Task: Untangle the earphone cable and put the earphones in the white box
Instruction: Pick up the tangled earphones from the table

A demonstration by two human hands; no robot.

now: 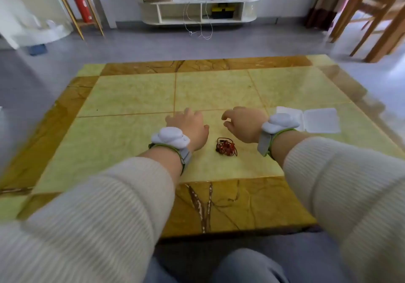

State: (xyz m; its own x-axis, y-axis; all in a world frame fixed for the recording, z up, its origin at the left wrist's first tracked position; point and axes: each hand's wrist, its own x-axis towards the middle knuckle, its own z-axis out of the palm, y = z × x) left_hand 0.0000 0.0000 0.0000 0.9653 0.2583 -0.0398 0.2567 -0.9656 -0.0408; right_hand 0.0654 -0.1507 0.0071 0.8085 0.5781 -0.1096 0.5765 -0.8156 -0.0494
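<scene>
so the tangled red earphone cable [226,147] is just sitting in a clump on the yellow-green marble table [135,94], between both wrists. left hand [188,125] is flat and relaxed, holding nothing; right hand [243,122] loosely curled, empty too. open white plastic box [317,120] lies just past the right wrist.

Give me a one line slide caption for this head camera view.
Both hands hover empty over tangled red earphones; white box lies open.
</scene>
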